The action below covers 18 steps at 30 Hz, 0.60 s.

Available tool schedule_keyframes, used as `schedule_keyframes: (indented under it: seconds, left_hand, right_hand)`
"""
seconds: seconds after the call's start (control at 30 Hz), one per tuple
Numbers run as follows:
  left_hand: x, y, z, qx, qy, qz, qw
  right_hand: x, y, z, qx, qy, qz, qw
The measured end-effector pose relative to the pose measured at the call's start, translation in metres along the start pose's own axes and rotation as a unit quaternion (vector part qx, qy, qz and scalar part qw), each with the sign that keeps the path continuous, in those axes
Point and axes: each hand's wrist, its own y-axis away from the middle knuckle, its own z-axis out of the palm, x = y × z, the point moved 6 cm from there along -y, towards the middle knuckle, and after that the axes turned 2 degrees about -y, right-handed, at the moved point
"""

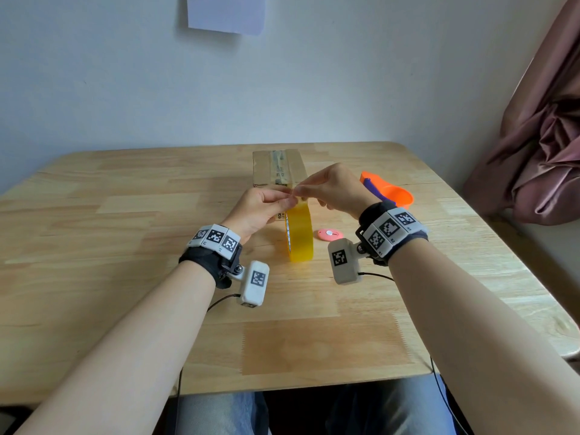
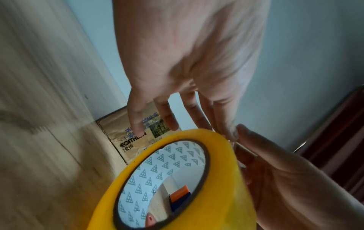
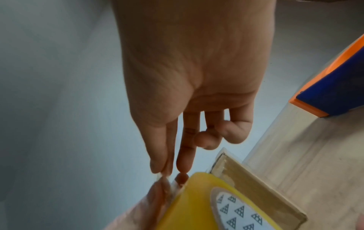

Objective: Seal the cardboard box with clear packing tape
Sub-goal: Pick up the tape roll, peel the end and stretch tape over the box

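Observation:
A roll of yellowish clear packing tape (image 1: 300,235) stands on edge on the wooden table (image 1: 125,246), just in front of the cardboard box (image 1: 277,167). The box lies flat and carries a strip of tape along its top seam. Both hands meet at the top of the roll. My left hand (image 1: 287,198) pinches there with thumb and forefinger, its other fingers (image 2: 167,118) stretched out. My right hand (image 1: 302,191) pinches the same spot from the right. In the right wrist view a short clear strip of tape (image 3: 170,183) shows between the fingertips of the two hands.
An orange and blue tape dispenser (image 1: 389,191) lies to the right of the box. A small pink oval cutter (image 1: 329,234) sits beside the roll. A pink curtain (image 1: 539,152) hangs past the table's right edge. A paper sheet (image 1: 226,14) is on the wall.

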Motion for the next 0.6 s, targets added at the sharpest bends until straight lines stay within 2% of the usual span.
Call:
schedule_keyframes:
  seconds: [0.2,0.47,0.6]
  left_hand:
    - [-0.001,0.003,-0.002,-0.008,0.010,-0.027,1.000]
    - [0.001,0.004,-0.004,-0.023,-0.039,-0.063,0.997]
    - [0.005,0.003,-0.011,-0.009,-0.053,-0.071,0.996]
  right_hand:
    - [-0.009,0.000,0.002,0.015,0.001,-0.019,1.000]
    - [-0.014,0.005,0.010,-0.052,0.098,-0.053,0.992]
    - [-0.016,0.002,0.006,-0.010,0.113,-0.052,0.992]
